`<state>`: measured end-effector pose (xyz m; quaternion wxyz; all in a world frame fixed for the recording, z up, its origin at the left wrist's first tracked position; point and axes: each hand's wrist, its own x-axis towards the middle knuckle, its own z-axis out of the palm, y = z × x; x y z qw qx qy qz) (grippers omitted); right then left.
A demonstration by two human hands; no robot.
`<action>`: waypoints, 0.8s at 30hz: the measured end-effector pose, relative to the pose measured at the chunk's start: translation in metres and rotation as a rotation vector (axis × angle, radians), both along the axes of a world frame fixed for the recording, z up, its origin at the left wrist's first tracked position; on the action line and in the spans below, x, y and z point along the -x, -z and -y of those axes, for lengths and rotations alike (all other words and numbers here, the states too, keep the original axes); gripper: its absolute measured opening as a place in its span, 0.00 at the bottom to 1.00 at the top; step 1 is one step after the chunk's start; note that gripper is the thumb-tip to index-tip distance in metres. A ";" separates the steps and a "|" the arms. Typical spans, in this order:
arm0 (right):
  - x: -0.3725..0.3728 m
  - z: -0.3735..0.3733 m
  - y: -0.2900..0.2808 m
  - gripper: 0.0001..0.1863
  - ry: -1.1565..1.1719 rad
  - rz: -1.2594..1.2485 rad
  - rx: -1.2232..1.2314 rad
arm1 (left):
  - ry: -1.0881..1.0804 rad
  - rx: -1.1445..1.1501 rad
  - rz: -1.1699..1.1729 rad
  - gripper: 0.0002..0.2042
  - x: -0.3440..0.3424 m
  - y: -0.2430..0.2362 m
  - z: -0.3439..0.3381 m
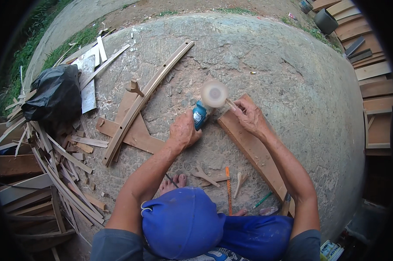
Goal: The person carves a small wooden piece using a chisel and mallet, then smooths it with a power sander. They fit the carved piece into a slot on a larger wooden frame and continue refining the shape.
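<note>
My left hand (184, 129) is wrapped around the blue body of an angle grinder (199, 115). The grinder's round pale disc (215, 93) looks blurred, as if spinning. Between the fingertips of my right hand (250, 116) is a small piece of wood (229, 102), its near end at the disc's right edge; whether they touch I cannot tell. That hand is over the far end of a thick wooden beam (253, 150), which slants toward me on the right.
Left of the grinder, a long drilled wooden rail (149, 100) lies across flat boards (140, 138). Y-shaped wooden pieces (240, 184), an orange ruler (229, 191) and a green pencil (263, 199) lie near my feet. Wood scraps and a black plastic bag (55, 93) pile up at left.
</note>
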<state>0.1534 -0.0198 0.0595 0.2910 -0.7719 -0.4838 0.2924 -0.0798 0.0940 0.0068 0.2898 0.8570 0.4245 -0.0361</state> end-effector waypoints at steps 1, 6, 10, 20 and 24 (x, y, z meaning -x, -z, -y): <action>0.000 0.000 0.000 0.20 -0.004 0.014 0.017 | 0.001 0.001 -0.004 0.29 0.000 0.000 0.000; -0.002 0.002 0.001 0.19 -0.005 0.041 0.018 | 0.005 -0.002 0.016 0.29 -0.001 0.000 0.001; 0.000 0.000 -0.003 0.18 -0.008 0.052 0.057 | 0.004 -0.008 0.025 0.29 0.001 0.001 0.000; -0.009 -0.002 0.009 0.18 -0.003 0.069 0.020 | 0.009 0.009 -0.003 0.29 0.000 -0.001 0.000; -0.005 -0.006 -0.005 0.19 0.002 0.039 0.048 | 0.008 0.008 -0.002 0.29 0.001 -0.001 0.000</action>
